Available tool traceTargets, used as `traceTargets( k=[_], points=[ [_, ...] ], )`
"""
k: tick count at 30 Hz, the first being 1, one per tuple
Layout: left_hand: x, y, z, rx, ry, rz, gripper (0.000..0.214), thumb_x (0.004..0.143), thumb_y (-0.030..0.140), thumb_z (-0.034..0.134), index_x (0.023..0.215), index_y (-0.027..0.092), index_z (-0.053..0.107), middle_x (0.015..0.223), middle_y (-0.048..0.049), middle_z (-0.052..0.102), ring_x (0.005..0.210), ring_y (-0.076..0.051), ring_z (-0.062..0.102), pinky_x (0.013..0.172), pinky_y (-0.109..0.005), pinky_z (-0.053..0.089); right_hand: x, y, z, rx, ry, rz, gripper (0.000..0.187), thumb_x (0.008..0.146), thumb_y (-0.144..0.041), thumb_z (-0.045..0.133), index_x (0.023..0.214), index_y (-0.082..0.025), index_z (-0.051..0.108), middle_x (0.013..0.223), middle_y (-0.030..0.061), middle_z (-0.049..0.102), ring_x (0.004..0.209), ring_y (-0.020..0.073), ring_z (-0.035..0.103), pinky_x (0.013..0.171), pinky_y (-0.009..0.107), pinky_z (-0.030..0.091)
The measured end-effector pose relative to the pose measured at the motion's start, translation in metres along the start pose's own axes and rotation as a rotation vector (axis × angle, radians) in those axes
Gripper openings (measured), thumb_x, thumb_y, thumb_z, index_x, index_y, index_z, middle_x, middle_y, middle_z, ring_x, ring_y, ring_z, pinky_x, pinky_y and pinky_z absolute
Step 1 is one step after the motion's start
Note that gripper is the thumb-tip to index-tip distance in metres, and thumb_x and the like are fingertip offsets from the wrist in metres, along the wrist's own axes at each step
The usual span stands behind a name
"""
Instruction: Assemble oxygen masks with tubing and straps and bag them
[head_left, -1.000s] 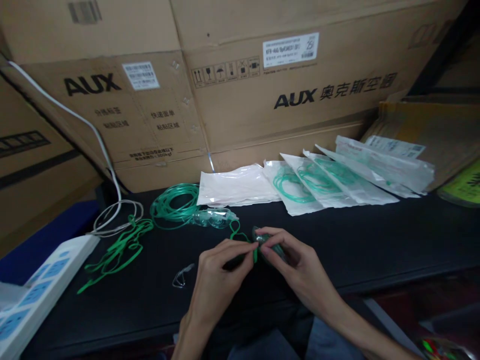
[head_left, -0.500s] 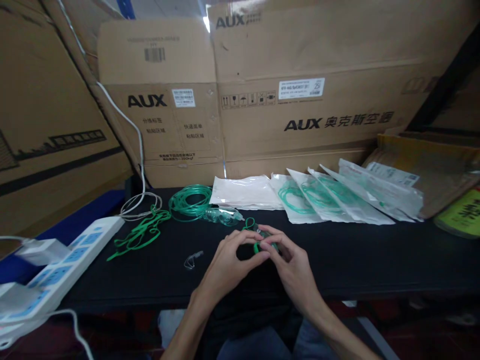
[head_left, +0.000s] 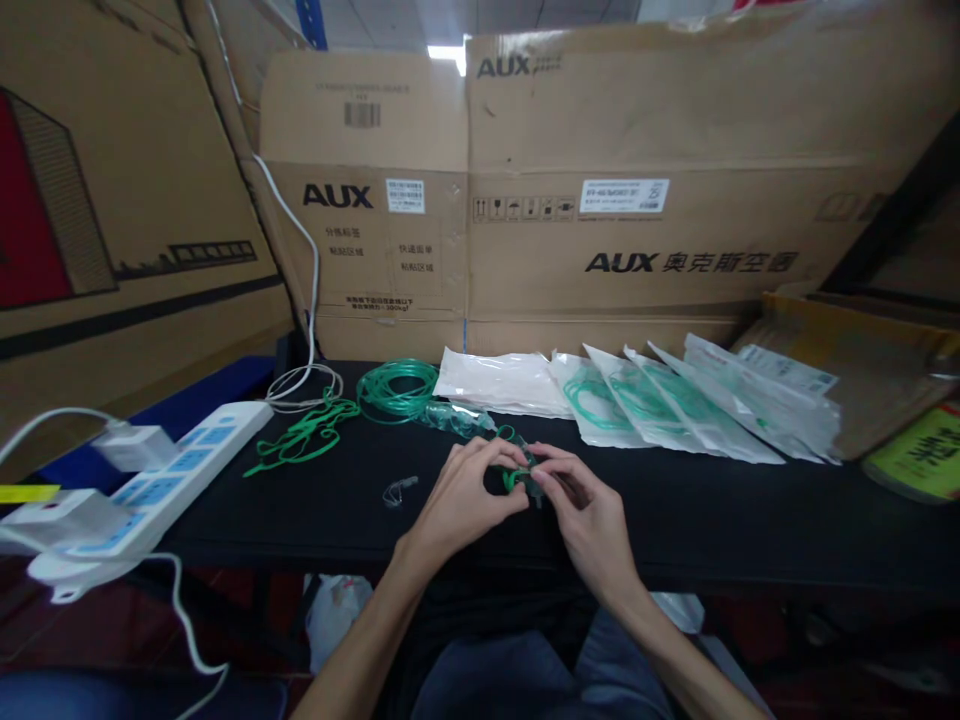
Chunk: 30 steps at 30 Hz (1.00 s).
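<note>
My left hand (head_left: pixel 469 495) and my right hand (head_left: pixel 581 505) meet over the black table (head_left: pixel 750 520), both pinching a green elastic strap (head_left: pixel 513 477) fixed to a small clear piece between the fingertips. The strap runs back to a clear oxygen mask (head_left: pixel 459 419) lying just beyond my hands. A coil of green tubing (head_left: pixel 397 390) sits next to the mask. A small clear plastic clip (head_left: pixel 397 490) lies left of my left hand.
Loose green straps (head_left: pixel 300 440) lie at the left. A white power strip (head_left: pixel 150 490) hangs over the table's left end. Sealed bags of green tubing (head_left: pixel 660 405) fan out at the right. Large cardboard boxes (head_left: pixel 600 200) wall the back.
The view has tilted up and pulled back, so the table looks farther away. My hands stay together on the strap, the fingers shifting slightly.
</note>
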<state>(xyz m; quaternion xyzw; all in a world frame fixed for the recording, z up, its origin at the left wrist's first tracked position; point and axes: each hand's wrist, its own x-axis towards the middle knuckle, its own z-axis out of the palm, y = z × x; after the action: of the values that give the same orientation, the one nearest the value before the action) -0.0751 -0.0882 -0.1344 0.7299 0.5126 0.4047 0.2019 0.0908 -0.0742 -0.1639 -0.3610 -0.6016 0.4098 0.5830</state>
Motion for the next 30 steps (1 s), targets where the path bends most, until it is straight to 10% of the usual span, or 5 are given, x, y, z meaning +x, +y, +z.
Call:
traceTargets(
  k=[11, 18, 23, 30],
  points=[
    [0.004, -0.003, -0.002, -0.208, 0.008, -0.062, 0.012, 0.076, 0.020, 0.072, 0.087, 0.024, 0.069, 0.089, 0.0016, 0.076, 0.096, -0.022, 0.066, 0.097, -0.036, 0.039, -0.001, 0.001, -0.039, -0.089, 0.150, -0.044, 0.018, 0.094, -0.041, 0.065, 0.093, -0.023, 0.064, 0.116, 0.0102, 0.071, 0.114, 0.0286, 0.064, 0.109, 0.054, 0.044],
    [0.012, -0.010, -0.007, -0.586, -0.011, -0.213, 0.021, 0.081, 0.031, 0.069, 0.097, 0.017, 0.069, 0.079, -0.0007, 0.073, 0.078, -0.017, 0.067, 0.075, -0.026, 0.047, -0.001, -0.003, -0.016, -0.048, -0.154, -0.084, 0.037, 0.097, -0.032, 0.063, 0.133, -0.029, 0.057, 0.135, 0.0086, 0.066, 0.127, 0.0253, 0.062, 0.105, 0.043, 0.052],
    [0.012, -0.011, -0.021, -0.793, 0.012, -0.304, 0.027, 0.081, 0.036, 0.067, 0.097, 0.015, 0.073, 0.086, -0.0040, 0.071, 0.080, -0.016, 0.064, 0.068, -0.024, 0.045, 0.004, -0.012, -0.022, -0.255, -0.518, -0.282, 0.053, 0.097, -0.021, 0.060, 0.147, -0.035, 0.048, 0.155, 0.0040, 0.049, 0.145, 0.0238, 0.044, 0.122, 0.045, 0.034],
    [0.012, -0.006, -0.024, -0.874, -0.066, -0.363, 0.040, 0.078, 0.049, 0.074, 0.096, 0.013, 0.076, 0.087, -0.0066, 0.070, 0.068, -0.011, 0.056, 0.060, -0.022, 0.041, 0.016, -0.010, -0.011, -0.146, -0.427, -0.233, 0.043, 0.091, -0.021, 0.070, 0.131, -0.034, 0.063, 0.134, 0.0016, 0.068, 0.126, 0.0222, 0.061, 0.112, 0.037, 0.045]
  ],
)
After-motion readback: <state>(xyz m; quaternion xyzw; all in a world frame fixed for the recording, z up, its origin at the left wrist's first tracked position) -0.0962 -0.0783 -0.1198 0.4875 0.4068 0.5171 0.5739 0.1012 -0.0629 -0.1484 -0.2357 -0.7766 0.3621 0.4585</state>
